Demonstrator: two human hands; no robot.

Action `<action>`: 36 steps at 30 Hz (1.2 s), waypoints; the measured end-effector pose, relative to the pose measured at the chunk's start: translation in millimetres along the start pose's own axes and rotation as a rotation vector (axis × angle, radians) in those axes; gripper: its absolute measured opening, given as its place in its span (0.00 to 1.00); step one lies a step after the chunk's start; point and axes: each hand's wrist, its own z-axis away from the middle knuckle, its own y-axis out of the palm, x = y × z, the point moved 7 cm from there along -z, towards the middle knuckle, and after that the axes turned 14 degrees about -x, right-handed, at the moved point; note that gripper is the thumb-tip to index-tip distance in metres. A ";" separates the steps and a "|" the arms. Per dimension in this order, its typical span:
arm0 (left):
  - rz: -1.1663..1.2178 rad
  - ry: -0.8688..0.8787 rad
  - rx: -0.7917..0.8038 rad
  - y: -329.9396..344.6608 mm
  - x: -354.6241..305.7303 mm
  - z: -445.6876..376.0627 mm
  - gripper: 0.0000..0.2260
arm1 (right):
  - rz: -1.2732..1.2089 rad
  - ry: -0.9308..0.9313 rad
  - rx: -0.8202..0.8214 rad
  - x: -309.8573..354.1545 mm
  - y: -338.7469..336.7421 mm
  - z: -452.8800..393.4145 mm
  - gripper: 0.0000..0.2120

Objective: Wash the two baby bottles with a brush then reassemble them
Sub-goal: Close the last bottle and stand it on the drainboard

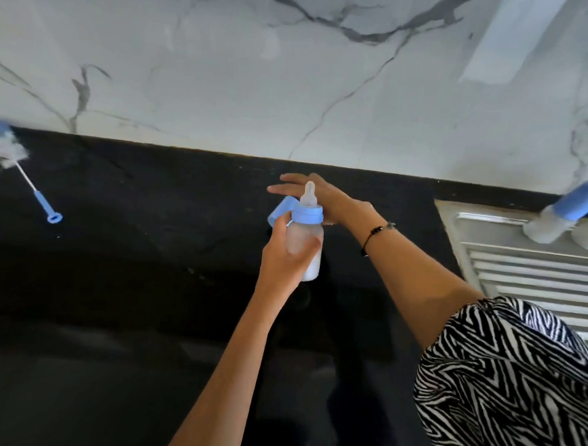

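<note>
My left hand (286,256) grips a frosted baby bottle (306,243) upright over the black counter; the bottle has a blue collar and a clear teat on top. Behind it my right hand (307,191) reaches out flat with straight fingers above a blue cap (281,210) that lies on the counter; whether the hand touches the cap is hidden by the bottle. A second bottle (567,214) with a blue cap lies on its side on the metal drainer at the right. The bottle brush (25,177), white bristles and blue handle, lies on the counter at the far left.
The black counter (150,250) runs back to a white marble wall (291,88). A ribbed steel drainer (526,276) fills the right side. My zebra-patterned sleeve (514,384) covers the lower right.
</note>
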 end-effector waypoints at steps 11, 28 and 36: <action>0.030 0.025 0.075 17.5 7.2 3.7 0.23 | -0.108 0.527 -0.369 -60.6 -9.7 66.2 0.21; 0.036 0.158 0.597 254.1 -46.5 175.1 0.32 | -1.142 1.086 -1.011 -186.6 -103.3 398.8 0.12; -0.013 0.254 0.563 328.0 -70.3 231.6 0.31 | -1.428 0.880 -1.084 -221.4 -132.1 472.2 0.09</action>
